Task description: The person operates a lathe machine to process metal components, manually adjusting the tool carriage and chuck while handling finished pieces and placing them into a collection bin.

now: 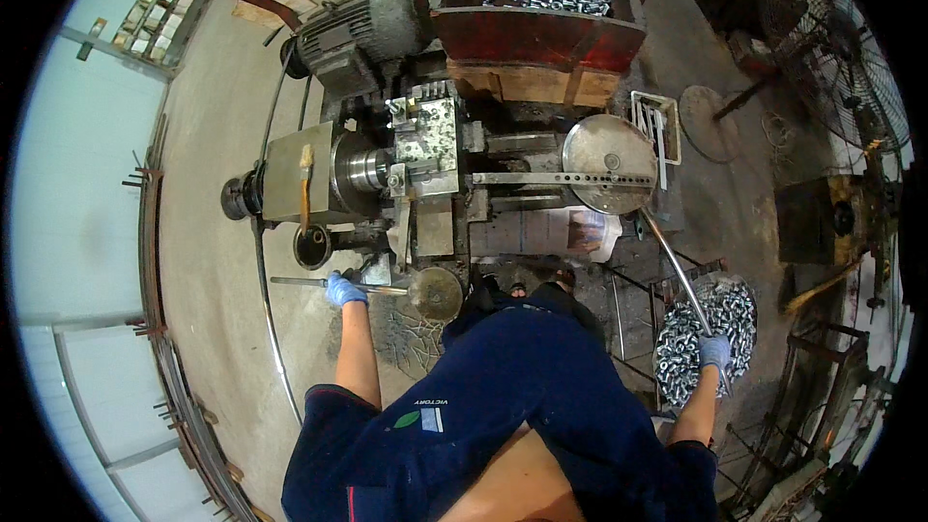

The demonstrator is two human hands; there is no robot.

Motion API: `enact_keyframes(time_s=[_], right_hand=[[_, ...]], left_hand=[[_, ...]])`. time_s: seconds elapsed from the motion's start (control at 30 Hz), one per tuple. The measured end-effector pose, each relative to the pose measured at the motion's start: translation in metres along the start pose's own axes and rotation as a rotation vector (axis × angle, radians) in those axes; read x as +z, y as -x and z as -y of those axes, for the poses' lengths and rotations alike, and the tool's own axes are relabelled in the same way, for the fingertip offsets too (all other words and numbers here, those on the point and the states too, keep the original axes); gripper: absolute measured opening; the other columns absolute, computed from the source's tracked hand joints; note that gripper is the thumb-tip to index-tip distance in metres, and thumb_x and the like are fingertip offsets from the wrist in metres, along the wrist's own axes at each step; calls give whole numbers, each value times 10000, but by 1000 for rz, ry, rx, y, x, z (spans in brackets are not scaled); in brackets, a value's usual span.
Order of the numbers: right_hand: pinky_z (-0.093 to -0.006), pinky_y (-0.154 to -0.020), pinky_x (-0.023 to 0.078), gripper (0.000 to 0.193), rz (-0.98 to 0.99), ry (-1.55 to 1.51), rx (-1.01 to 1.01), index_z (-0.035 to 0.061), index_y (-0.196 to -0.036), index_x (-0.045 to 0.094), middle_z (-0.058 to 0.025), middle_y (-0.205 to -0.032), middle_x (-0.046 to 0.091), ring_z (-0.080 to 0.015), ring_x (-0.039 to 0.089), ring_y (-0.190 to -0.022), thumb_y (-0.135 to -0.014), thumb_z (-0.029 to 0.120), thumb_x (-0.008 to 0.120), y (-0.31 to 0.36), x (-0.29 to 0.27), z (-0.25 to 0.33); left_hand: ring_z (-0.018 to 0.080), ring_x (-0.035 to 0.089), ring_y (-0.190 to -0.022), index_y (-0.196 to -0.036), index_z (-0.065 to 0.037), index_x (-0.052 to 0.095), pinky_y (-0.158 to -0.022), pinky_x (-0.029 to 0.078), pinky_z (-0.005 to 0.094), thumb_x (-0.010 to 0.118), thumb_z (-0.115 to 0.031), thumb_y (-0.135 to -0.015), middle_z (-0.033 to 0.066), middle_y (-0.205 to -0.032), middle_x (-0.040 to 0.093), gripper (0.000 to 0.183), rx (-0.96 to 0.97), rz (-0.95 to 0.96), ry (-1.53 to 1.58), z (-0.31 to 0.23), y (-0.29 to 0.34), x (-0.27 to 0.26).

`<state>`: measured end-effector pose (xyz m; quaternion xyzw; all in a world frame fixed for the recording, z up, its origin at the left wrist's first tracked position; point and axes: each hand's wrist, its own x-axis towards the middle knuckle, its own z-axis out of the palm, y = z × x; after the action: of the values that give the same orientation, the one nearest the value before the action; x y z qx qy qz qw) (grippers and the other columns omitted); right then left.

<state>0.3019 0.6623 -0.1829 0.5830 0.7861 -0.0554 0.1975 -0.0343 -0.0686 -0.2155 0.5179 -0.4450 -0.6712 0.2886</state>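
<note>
My left hand (344, 289), in a blue glove, is closed round a metal rod (384, 289) that runs level toward a round plate (436, 294) at the machine's front. Far out to the right, my gloved right hand (715, 351) grips the lower end of a long lever (674, 259). That lever slants up to beneath a round metal disc (604, 147). A flat bar with a row of holes (541, 179) links the disc to the machine's slide (431, 140). Left of the slide sits the cylindrical spindle (366, 171). Fingertip details are too small to make out.
Shiny metal parts (732, 314) fill a round container beside my right hand. More lie in a red bin (541, 37) behind the machine. An electric motor (362, 24) stands at the back left. A brush (306, 184) rests above a small pot (311, 247). Fan guards (851, 68) stand far right.
</note>
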Motion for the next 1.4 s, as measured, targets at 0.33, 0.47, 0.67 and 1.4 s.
enact_keyframes(time_s=[0.33,0.47,0.67,1.4], right_hand=[[-403,-793,468,491,24,22,-61,-31,-905,607,-245,-913,616,-371,594,-887,-614,354,700,-1,8,-6],[-391,-797,469,517,22,34,-64,-36,-942,591,-242,-961,606,-359,589,-906,-633,364,704,10,2,-2],[-401,-770,483,371,15,-39,6,6,-821,642,-221,-899,628,-362,607,-855,-588,291,688,18,-5,4],[-409,-688,494,506,28,-3,-315,86,-901,660,-180,-796,646,-339,623,-754,-632,515,668,19,-5,54]], left_hand=[[233,540,-479,-800,-10,498,-454,476,365,555,-83,-754,126,-646,572,104,26,-9,-22,1,-13,-4],[226,534,-482,-773,6,520,-462,459,362,567,-93,-742,119,-657,580,114,14,-44,-13,8,-22,-4],[226,537,-497,-812,-16,529,-491,466,370,579,-120,-742,109,-674,577,135,-25,47,-21,8,-30,-9],[190,481,-456,-786,-26,557,-421,434,339,649,-180,-737,75,-663,532,186,14,-83,-268,10,-28,-20]])
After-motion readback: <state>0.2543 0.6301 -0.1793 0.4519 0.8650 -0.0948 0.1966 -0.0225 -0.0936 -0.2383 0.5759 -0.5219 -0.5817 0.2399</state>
